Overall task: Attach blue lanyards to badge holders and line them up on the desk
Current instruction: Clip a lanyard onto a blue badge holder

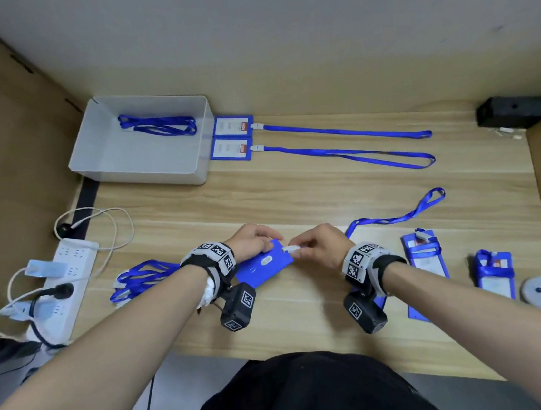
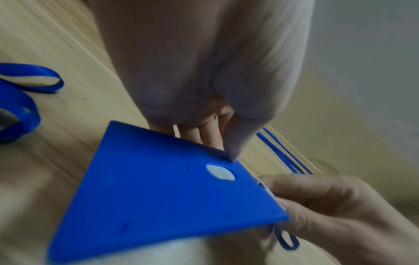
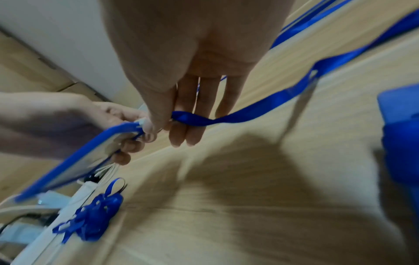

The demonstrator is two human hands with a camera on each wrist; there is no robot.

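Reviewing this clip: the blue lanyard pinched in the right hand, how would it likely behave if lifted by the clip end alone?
Likely floppy: the lanyard twists and sags away from the right hand. Probably light: a fingertip pinch carries it. Its loop end trails across the desk, so it would likely drag and might snag the badge holders nearby.

Five blue plastic badge holders (image 1: pixel 264 266) were counted on the desk. Two bore straightened blue fabric lanyards (image 1: pixel 345 132). One white rectangular tray (image 1: pixel 115 155) and one white power strip (image 1: pixel 69 281) were seen at the left.
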